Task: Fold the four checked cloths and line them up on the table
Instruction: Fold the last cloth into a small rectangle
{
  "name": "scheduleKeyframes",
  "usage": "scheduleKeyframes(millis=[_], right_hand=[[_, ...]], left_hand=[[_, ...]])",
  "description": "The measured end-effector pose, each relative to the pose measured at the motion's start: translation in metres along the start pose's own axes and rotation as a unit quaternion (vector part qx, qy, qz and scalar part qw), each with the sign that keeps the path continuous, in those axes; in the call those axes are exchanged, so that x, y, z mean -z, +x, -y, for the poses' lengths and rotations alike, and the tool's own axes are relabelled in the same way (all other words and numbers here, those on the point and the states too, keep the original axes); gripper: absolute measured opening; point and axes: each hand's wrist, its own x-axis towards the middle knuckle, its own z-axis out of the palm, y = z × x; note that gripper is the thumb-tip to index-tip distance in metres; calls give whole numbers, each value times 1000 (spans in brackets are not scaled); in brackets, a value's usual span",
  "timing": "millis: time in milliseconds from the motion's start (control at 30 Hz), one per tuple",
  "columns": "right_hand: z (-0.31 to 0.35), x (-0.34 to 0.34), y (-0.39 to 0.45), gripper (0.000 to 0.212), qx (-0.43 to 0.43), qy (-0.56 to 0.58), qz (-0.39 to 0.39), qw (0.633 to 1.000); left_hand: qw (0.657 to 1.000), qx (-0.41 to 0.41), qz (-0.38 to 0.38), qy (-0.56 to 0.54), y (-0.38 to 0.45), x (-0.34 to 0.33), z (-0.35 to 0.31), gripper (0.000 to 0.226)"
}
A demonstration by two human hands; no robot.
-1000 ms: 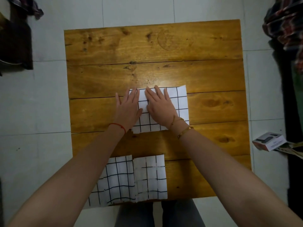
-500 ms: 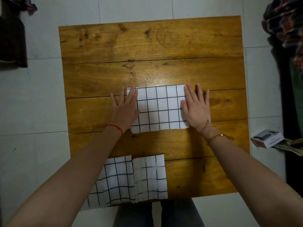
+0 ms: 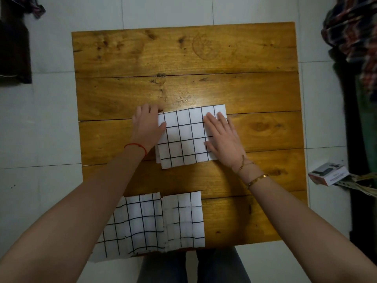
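Wooden table (image 3: pixel 204 90), folded cloth (image 3: pixel 183 137) between fingers (image 3: pixel 212 119)

You are positioned over a square wooden table (image 3: pixel 204 58) built from broad planks running side to side, with visible knots, dark seams between the boards and a glossy varnish. A bright patch of reflected light sits on the middle planks. The floor (image 3: pixel 51 129) around it is pale tile with thin grout lines. At your left, a dark item of furniture (image 3: pixel 12 54) stands against the frame edge, with some fabric above it. At your right, plaid fabric (image 3: pixel 355 31) hangs over a dark vertical surface. A small printed box (image 3: pixel 328 174) lies on the tiles near the table's right side, papers beside it.
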Motion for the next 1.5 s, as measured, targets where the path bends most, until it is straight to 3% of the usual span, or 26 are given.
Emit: scheduleKeyframes(millis=[100, 233, 333, 467, 733, 867, 1000, 1167, 1267, 1367, 1500], right_hand=[[6, -6, 2, 77, -6, -6, 29, 1000], [9, -8, 2, 77, -14, -23, 31, 999], [10, -8, 1, 77, -21, -36, 29, 999], [17, -5, 2, 79, -28, -51, 23, 998], [35, -2, 8, 79, 6, -74, 26, 997], [41, -4, 11, 79, -2, -69, 25, 997], [42, -4, 11, 79, -1, -71, 19, 997], [34, -2, 6, 72, -2, -64, 9, 998], [21, -3, 1, 57, 7, -41, -13, 999], [5, -6, -6, 51, -4, 59, -61, 996], [-7, -3, -23, 46, -100, 106, -163, 976]], left_hand=[[999, 26, 33, 3, 5, 3, 0, 32], [992, 57, 110, -12, 6, 9, 0, 38], [979, 111, 118, -121, -3, 14, 4, 38], [953, 159, 117, -232, -24, 10, 13, 22], [932, 162, 43, -322, -48, 6, 9, 16], [926, 111, 15, -361, -52, 17, -10, 14], [927, 49, 11, -372, -51, 18, -41, 9], [918, 46, 23, -392, -43, -1, -75, 11], [909, 46, 19, -414, -41, -9, -91, 9], [895, 65, 46, -440, -43, -18, -101, 14], [894, 77, 84, -432, -47, -28, -103, 24]])
